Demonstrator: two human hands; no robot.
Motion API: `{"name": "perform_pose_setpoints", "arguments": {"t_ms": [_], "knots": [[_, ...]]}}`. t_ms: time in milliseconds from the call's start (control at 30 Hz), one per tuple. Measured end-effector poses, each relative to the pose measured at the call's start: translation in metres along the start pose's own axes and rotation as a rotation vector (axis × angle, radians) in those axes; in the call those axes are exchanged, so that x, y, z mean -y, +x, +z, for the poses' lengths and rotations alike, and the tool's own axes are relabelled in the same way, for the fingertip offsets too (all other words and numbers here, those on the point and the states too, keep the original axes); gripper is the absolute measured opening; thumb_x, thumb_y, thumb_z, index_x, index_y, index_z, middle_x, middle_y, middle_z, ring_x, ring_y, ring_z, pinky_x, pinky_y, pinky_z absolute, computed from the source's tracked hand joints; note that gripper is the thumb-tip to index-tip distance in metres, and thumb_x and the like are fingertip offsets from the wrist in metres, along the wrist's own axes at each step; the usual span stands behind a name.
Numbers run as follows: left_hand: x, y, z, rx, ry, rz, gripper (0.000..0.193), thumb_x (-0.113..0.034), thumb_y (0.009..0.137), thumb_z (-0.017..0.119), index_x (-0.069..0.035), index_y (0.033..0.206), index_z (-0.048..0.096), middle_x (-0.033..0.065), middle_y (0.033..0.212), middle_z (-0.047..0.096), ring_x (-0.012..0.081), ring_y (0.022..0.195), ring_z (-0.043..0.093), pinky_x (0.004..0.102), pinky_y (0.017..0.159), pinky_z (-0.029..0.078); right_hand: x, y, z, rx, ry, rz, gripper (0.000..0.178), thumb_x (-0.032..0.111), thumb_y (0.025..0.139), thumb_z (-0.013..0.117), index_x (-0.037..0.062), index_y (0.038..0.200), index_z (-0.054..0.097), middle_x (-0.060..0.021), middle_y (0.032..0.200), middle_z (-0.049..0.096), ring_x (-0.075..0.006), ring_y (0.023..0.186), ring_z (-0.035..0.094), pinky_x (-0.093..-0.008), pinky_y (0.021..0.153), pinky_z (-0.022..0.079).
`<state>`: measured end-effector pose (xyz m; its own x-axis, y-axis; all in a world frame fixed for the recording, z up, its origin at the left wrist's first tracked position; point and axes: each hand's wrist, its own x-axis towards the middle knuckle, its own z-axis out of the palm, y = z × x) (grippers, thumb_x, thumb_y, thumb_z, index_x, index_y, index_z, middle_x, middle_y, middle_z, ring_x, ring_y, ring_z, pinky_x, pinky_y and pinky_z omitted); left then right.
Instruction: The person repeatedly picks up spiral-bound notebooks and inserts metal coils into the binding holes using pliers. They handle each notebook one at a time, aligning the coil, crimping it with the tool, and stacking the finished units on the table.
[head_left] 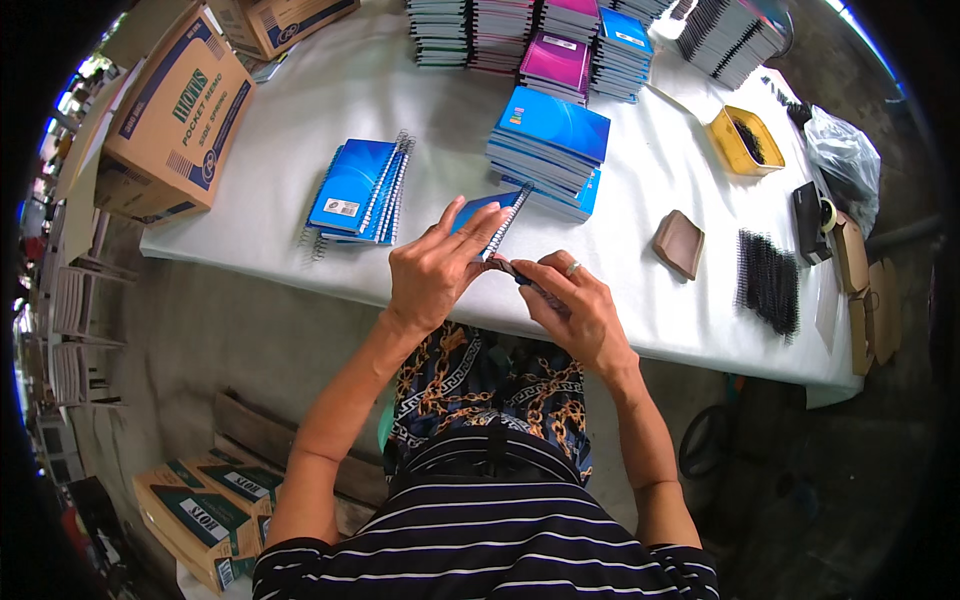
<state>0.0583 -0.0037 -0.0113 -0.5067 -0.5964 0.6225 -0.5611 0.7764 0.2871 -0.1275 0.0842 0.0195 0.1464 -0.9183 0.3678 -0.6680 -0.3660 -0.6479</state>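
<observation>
My left hand (425, 270) is closed on a small blue spiral notebook (474, 216), holding it tilted near the table's front edge. The wire coil (512, 215) along its right side faces my right hand. In my right hand (582, 308), which wears a ring, is a pair of pliers (504, 266), largely covered by the fingers. Its jaws meet the coil's near end. To the left lies a small pile of coiled blue notebooks (352, 190). Just beyond my hands rises a stack of blue notebooks (552, 125); their binding edges are hard to make out.
Tall stacks of notebooks (556, 58) line the far side of the white-covered table (290, 110). At right are a yellow tub (722, 140), a brown dish (679, 245), loose black coils (768, 285) and a tape dispenser (812, 222). A cardboard box (180, 115) stands far left.
</observation>
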Motion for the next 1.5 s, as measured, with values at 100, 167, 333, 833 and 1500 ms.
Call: {"name": "perform_pose_setpoints", "arguments": {"t_ms": [100, 167, 333, 833, 1500], "knots": [[0.004, -0.002, -0.005, 0.015, -0.031, 0.049, 0.063, -0.022, 0.070, 0.077, -0.018, 0.131, 0.061, 0.0006, 0.125, 0.065, 0.0287, 0.114, 0.063, 0.0324, 0.078, 0.057, -0.003, 0.013, -0.015, 0.311, 0.394, 0.343, 0.025, 0.017, 0.096, 0.058, -0.0009, 0.111, 0.066, -0.0064, 0.070, 0.060, -0.0108, 0.061, 0.057, -0.0269, 0.057, 0.046], [0.007, -0.004, -0.010, 0.037, -0.064, 0.079, 0.064, -0.022, 0.069, 0.078, -0.018, 0.131, 0.061, 0.0006, 0.124, 0.065, 0.0290, 0.114, 0.063, 0.0336, 0.079, 0.057, -0.012, 0.019, -0.020, 0.436, 0.658, 0.437, 0.027, 0.019, 0.099, 0.054, -0.0016, 0.112, 0.065, -0.0050, 0.071, 0.060, -0.0099, 0.059, 0.055, -0.0261, 0.057, 0.046], [0.032, 0.002, -0.030, -0.125, 0.068, 0.147, 0.066, -0.028, 0.067, 0.078, -0.018, 0.130, 0.062, 0.0000, 0.124, 0.066, 0.0282, 0.110, 0.065, 0.0380, 0.089, 0.054, 0.000, 0.019, -0.027, 0.343, 0.427, 0.333, 0.025, 0.017, 0.099, 0.053, -0.0014, 0.110, 0.065, -0.0063, 0.075, 0.061, -0.0112, 0.062, 0.057, -0.0277, 0.057, 0.047], [0.150, 0.042, -0.054, -0.216, -1.615, -0.339, 0.080, -0.061, 0.084, 0.049, -0.017, 0.149, 0.034, 0.0076, 0.151, 0.040, 0.0375, 0.142, 0.028, 0.0505, 0.116, 0.025, 0.044, 0.140, 0.071, -0.091, 0.523, 0.136, 0.052, 0.000, 0.077, 0.071, 0.0063, 0.128, 0.059, -0.0082, 0.135, 0.057, -0.0250, 0.123, 0.054, -0.0357, 0.101, 0.044], [0.194, -0.004, -0.040, 0.287, -1.173, -0.778, 0.067, -0.005, 0.089, 0.057, 0.008, 0.148, 0.027, 0.0137, 0.134, 0.053, 0.0152, 0.116, 0.054, 0.0292, 0.102, 0.042, -0.017, 0.136, 0.183, -0.002, 0.668, 0.298, 0.066, 0.034, 0.105, 0.038, -0.0084, 0.149, 0.012, -0.0335, 0.151, 0.025, -0.0389, 0.142, 0.028, -0.0386, 0.116, 0.023]]}}
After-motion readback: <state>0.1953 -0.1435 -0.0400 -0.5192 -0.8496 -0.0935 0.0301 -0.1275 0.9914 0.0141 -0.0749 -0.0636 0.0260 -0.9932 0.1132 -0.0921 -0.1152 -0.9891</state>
